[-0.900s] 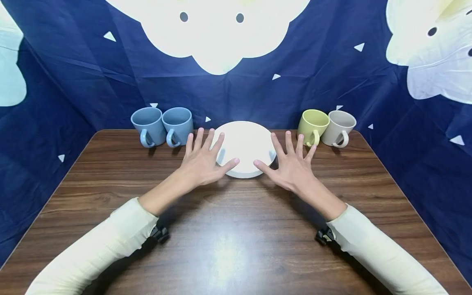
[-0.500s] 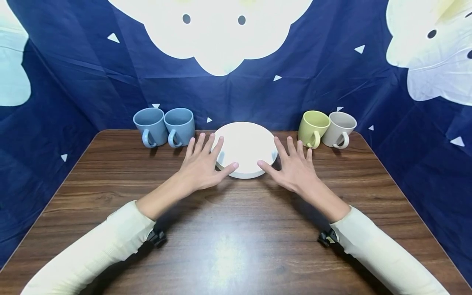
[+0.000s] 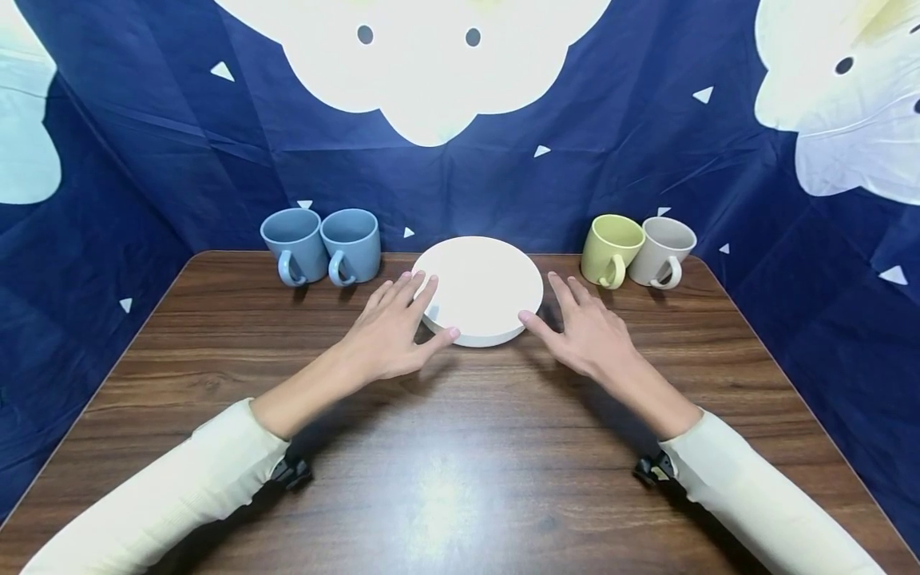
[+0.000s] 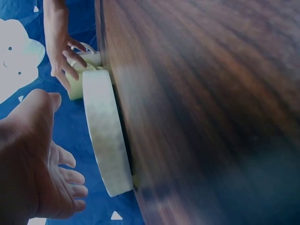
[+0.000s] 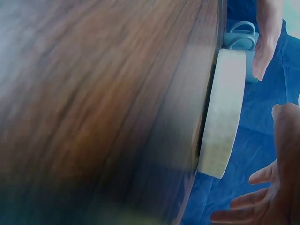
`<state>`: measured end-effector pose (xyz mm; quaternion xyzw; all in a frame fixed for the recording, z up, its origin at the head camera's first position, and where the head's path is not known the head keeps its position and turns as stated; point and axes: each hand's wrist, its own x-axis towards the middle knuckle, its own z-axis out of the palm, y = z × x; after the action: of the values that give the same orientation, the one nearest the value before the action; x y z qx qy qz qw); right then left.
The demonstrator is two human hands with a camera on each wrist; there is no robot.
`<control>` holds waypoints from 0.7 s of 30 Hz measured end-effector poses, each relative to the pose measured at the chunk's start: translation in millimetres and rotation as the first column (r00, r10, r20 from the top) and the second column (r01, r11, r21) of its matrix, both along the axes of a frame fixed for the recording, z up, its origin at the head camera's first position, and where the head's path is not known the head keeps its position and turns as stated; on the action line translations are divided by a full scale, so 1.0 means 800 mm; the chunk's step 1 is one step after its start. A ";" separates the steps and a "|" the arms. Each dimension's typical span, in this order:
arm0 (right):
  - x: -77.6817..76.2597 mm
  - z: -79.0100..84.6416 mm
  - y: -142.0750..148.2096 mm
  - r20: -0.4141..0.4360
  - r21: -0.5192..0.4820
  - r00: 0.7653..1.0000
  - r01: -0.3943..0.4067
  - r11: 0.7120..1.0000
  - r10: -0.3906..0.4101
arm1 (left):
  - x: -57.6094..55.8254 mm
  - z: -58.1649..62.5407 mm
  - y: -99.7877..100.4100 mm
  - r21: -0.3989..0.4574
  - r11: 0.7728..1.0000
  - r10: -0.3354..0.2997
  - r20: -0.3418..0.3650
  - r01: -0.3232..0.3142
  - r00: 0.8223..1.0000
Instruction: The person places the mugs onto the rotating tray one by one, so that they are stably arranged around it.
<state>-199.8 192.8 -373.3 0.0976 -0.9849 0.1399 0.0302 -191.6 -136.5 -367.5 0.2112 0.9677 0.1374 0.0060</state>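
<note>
A round white disc (image 3: 477, 287) with a thick rim lies at the back middle of the wooden table; its side wall (image 4: 105, 136) shows in the left wrist view. My left hand (image 3: 384, 335) hovers at its left edge, fingers spread and thumb apart. On the opposite side my right hand (image 3: 585, 331) is held with fingers extended, its thumb tip near the disc's right rim. Both wrist views show a gap between the near hand and the disc. Neither hand holds anything.
Two blue mugs (image 3: 293, 243) (image 3: 350, 243) stand side by side at the back left. A yellow-green mug (image 3: 611, 247) and a light grey mug (image 3: 663, 249) are at the back right. Behind the table (image 3: 460, 431) hangs a dark blue curtain (image 3: 489, 184) with white cloud prints.
My hands have moved apart, the left one outward to the left and the right one outward to the right. Their fingers are less widely fanned. The disc and mugs stay put.
</note>
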 end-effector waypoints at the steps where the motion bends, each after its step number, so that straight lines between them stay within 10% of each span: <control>1: 0.000 0.000 0.002 -0.002 -0.007 1.000 -0.002 1.000 0.002 | 0.001 -0.001 -0.001 0.001 1.000 -0.013 -0.013 0.013 1.000; 21: -0.005 -0.009 0.035 -0.011 -0.121 1.000 0.015 0.993 -0.016 | 0.018 -0.010 -0.008 -0.013 0.990 -0.137 -0.035 0.137 0.990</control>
<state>-203.5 220.5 -380.2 0.0889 -0.9751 0.1984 0.0431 -176.9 -142.8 -375.4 0.2797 0.9516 0.1278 -0.0010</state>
